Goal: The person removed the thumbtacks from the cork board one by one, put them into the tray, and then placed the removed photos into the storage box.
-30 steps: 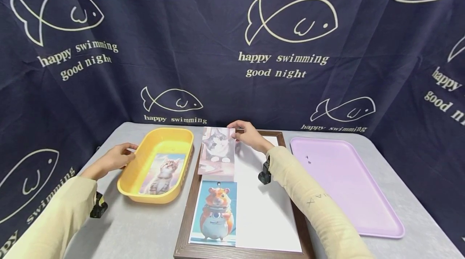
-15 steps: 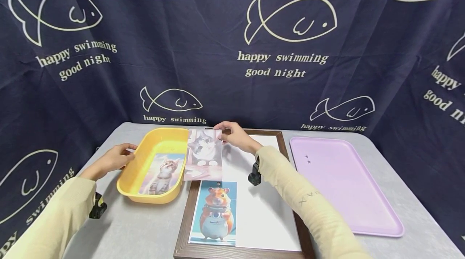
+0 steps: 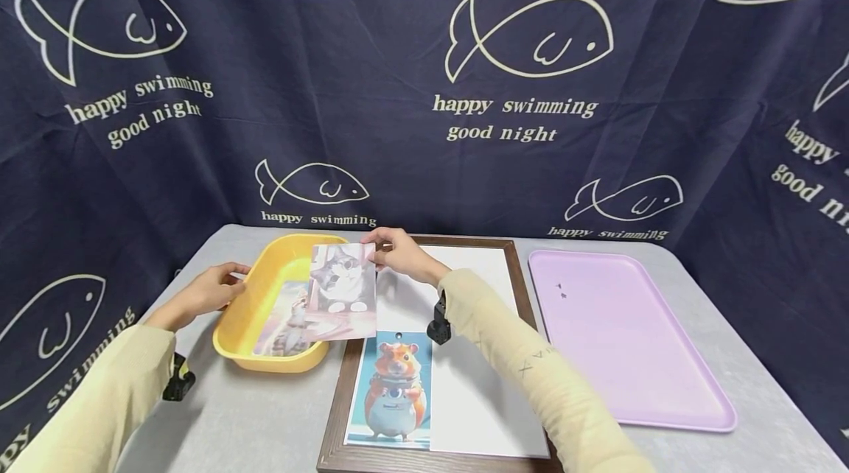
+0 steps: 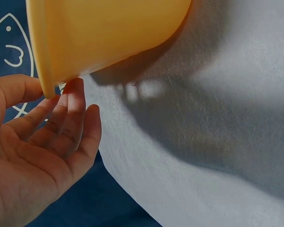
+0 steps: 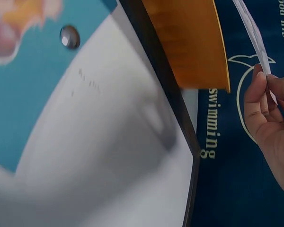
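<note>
The frame [image 3: 342, 399] lies between basin [image 3: 272, 363] (at left) and tray [image 3: 623, 333].

A dark blue curtain [image 3: 398, 90] hangs in soft folds behind the worktop [image 3: 252, 414] and along both sides. Pale fish outlines [image 3: 530, 37] repeat across it, with cream lettering [image 3: 514, 106] beneath reading "happy swimming" and "good night"; the topmost fish are cut off by the upper edge of the head view. The worktop is light grey with rounded far corners. A lilac tray [image 3: 630, 340] with rounded corners and a raised rim lies at the right, two small dark specks [image 3: 564, 292] near its far left corner.
</note>
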A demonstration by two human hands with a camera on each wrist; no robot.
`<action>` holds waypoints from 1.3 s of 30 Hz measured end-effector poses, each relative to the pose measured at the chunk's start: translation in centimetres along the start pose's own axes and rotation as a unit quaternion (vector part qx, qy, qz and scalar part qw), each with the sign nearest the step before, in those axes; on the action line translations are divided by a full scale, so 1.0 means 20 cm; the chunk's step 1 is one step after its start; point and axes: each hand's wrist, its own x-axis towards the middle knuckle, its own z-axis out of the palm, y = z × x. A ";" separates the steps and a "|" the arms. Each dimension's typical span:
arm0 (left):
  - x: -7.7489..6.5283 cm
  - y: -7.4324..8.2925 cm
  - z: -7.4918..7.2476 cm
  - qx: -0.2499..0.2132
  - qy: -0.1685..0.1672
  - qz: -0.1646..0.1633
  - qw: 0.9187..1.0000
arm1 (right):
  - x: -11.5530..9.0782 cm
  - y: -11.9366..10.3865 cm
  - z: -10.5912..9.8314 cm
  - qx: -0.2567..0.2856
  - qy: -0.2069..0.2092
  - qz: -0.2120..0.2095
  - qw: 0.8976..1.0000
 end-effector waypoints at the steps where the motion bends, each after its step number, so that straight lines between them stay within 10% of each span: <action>1: 0.00 0.00 0.00 -0.001 0.000 0.003 1.000 | 0.00 0.00 0.01 0.004 -0.001 -0.001 1.000; 39: 0.00 0.00 0.01 0.006 0.004 -0.011 1.000 | 0.15 -0.05 0.26 0.013 0.050 0.026 0.998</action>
